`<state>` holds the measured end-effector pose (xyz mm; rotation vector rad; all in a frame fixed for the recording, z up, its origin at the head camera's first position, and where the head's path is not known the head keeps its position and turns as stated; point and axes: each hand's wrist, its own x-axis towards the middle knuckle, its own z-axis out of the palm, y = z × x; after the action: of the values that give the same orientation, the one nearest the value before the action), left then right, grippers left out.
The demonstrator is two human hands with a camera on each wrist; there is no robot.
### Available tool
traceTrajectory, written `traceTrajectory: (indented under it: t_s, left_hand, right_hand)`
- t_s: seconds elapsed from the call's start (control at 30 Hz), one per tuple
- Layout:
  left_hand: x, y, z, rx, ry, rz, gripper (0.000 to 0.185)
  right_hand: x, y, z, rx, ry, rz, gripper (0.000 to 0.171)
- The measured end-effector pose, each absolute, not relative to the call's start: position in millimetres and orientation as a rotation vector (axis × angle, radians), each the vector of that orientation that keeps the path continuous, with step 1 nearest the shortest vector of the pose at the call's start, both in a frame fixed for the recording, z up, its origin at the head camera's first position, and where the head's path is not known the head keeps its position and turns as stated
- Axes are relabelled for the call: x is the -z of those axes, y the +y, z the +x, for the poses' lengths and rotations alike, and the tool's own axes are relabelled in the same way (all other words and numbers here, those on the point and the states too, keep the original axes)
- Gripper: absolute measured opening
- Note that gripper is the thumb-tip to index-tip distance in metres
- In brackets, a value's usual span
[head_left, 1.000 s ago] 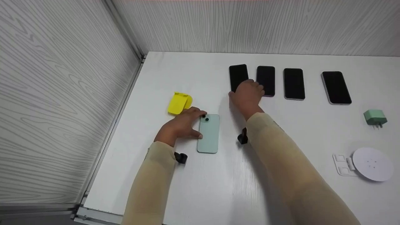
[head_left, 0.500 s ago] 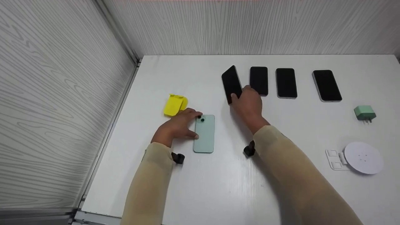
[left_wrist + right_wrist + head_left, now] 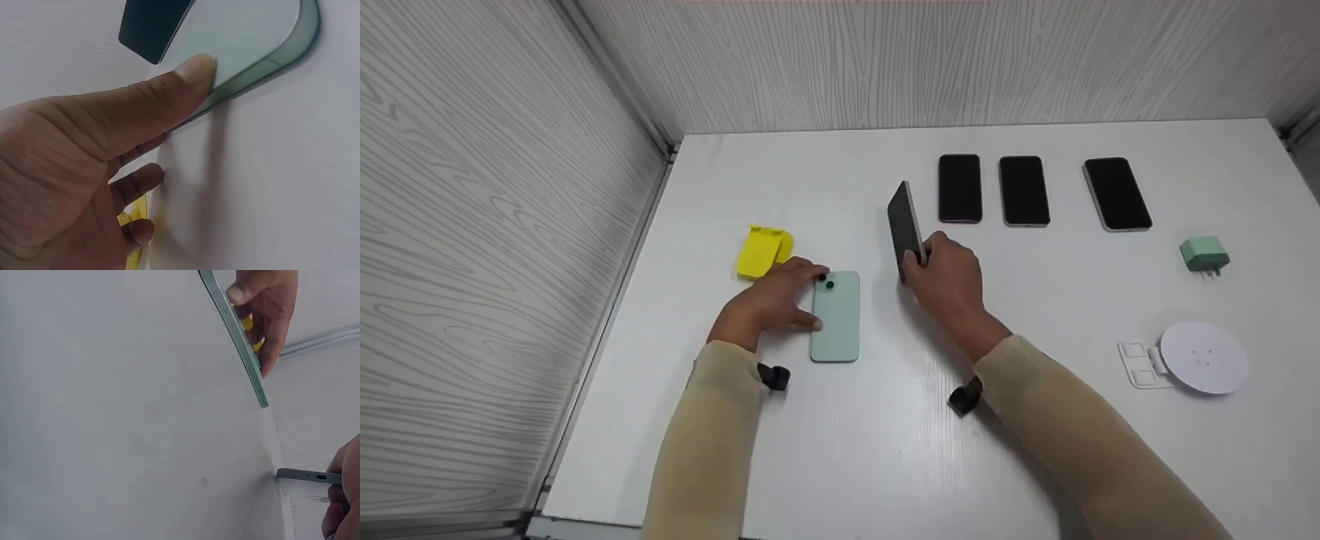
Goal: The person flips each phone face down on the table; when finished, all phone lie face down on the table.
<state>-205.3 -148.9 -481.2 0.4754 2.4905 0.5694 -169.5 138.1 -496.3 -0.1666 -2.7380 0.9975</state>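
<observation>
A pale green phone (image 3: 838, 322) lies camera side up on the white table. My left hand (image 3: 772, 300) rests at its left side, thumb on the long edge and index finger at the camera corner. In the left wrist view the thumb touches the phone (image 3: 242, 39) and the other fingers hang loosely. My right hand (image 3: 949, 277) pinches a dark-screened phone (image 3: 905, 229) near its lower end. That phone is tilted on its side, its screen facing left. In the right wrist view the dark phone's end edge (image 3: 304, 475) shows a port.
Several things lie on the white table (image 3: 870, 435). Three black phones (image 3: 960, 189) form a row at the back right. A yellow plastic stand (image 3: 757, 253) sits beyond my left hand. A green charger plug (image 3: 1204, 253) and a white round disc on a hinged base (image 3: 1204, 358) lie at the right.
My right hand has picked up the leftmost dark phone from the back row, tipped it up on its side and drawn it nearer. The left hand has stayed at the green phone.
</observation>
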Motion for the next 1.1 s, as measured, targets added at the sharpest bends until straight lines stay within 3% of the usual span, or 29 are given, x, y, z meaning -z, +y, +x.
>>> traceTrajectory:
  t_s: [0.7,0.9,1.1]
  left_hand:
    - [470,-138,-206,-0.513,2.542,0.475,0.093]
    - [470,-114,-206,-0.668,2.628,0.391,0.081]
    - [470,-77,-206,-0.988,2.52,0.542,0.075]
  right_hand:
    - [512,135,-91,-1.161,-2.6,-0.118,0.02]
    - [512,131,-77,-1.156,-2.592,-0.107,0.018]
    - [514,125,-66,-1.074,-2.592,-0.027,0.015]
